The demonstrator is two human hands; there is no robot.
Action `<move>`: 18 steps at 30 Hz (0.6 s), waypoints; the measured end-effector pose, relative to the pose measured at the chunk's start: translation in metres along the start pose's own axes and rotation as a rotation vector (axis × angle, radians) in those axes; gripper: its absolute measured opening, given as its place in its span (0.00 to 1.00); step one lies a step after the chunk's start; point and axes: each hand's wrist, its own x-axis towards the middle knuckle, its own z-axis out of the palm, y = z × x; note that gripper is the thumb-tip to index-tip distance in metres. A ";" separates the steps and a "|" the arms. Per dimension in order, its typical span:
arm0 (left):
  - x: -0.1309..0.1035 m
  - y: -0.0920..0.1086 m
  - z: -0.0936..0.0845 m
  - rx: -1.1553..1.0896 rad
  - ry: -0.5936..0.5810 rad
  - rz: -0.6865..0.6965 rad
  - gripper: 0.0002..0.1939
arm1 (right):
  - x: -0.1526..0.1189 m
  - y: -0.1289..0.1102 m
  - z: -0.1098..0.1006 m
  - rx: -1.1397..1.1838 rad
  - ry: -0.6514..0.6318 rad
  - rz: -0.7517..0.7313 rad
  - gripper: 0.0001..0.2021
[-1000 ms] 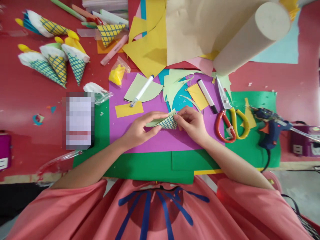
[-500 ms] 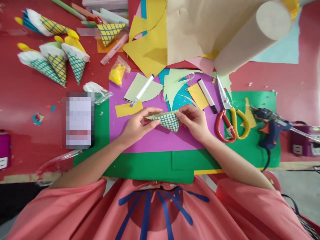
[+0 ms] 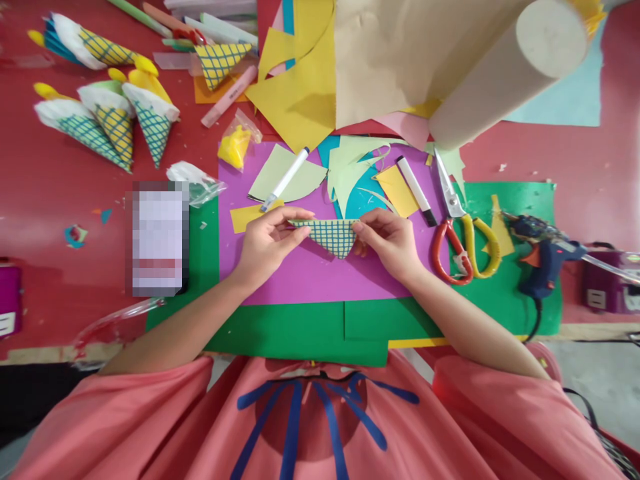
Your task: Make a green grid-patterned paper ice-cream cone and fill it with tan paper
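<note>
Over the purple sheet (image 3: 313,283), the checked paper (image 3: 334,235) is pinched at nine o'clock by the left hand (image 3: 265,243) and three by the right hand (image 3: 393,245), its long edge held between them.

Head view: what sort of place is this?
Probably a craft workspace: scissors, a glue gun and several grid-patterned cones lie about a red table.

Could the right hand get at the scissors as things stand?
Likely yes, though the right hand would first have to let go of the patterned paper; the scissors lie just to that hand's right, with nothing standing between them.
</note>
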 end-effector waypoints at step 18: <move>0.000 0.002 0.000 0.005 0.036 0.015 0.10 | -0.001 -0.002 -0.001 -0.040 -0.025 0.007 0.12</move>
